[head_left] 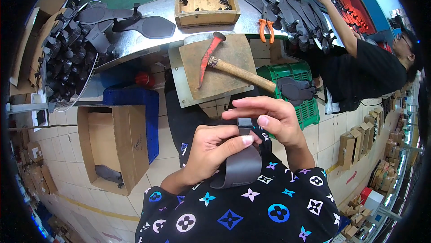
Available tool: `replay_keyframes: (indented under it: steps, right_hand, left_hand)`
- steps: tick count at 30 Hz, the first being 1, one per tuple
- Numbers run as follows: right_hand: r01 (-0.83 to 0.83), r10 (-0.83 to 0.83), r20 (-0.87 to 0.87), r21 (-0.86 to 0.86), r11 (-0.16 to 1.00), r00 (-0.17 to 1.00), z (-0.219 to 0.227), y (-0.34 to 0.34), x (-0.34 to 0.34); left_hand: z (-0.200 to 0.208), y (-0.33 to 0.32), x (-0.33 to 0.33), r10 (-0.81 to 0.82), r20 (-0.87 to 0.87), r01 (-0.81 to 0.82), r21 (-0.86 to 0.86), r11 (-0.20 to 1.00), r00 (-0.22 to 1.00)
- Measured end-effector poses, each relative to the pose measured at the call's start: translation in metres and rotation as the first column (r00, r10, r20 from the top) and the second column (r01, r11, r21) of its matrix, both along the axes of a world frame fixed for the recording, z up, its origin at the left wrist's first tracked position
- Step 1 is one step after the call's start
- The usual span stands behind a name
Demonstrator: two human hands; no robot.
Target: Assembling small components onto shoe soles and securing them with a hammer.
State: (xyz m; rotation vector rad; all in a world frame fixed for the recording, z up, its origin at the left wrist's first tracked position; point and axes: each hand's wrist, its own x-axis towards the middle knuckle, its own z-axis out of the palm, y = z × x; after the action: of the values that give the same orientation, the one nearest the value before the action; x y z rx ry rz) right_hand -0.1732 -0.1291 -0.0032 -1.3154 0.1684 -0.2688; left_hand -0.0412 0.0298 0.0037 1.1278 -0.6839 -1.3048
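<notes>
My left hand is closed on a dark shoe sole in front of my torso, its thumb pressed along the sole. A small dark heel rises from the sole between my two hands. Close to the heel is my right hand, its fingers stretched out above it and the thumb apart; whether it touches the heel I cannot tell. Beyond my hands, a hammer with a red head and wooden handle lies on a worn square board.
On the metal bench stands a wooden box of small black parts, with orange-handled pliers to its right. Dark soles pile up left and right. A cardboard box, a green crate and a person surround the board.
</notes>
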Motion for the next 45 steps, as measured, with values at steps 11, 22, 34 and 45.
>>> replay_keyframes:
  steps: [11, 22, 34, 45]
  right_hand:
    - [0.005, 0.080, 0.164, -0.461, 0.888, 0.983, 0.024, -0.001, 0.007]
    - [0.628, -0.621, -0.217, -0.040, 0.777, 0.754, -0.055, -0.030, -0.100]
    - [0.698, -0.932, 0.049, -0.678, 0.233, 0.359, -0.097, -0.242, -0.099]
    - [0.230, -0.661, 0.172, -0.973, 0.001, 0.730, -0.078, -0.539, 0.056]
  left_hand:
    - [0.005, 0.006, 0.006, 0.040, 0.350, 0.049, -0.241, 0.969, 0.936]
    - [-0.014, -0.096, 0.017, 0.474, 0.703, -0.134, -0.483, 0.865, 0.530]
    - [-0.008, -0.112, 0.034, 0.419, 0.728, -0.256, -0.332, 0.908, 0.543]
    - [0.009, -0.073, 0.059, 0.451, 0.805, -0.339, -0.331, 0.880, 0.386]
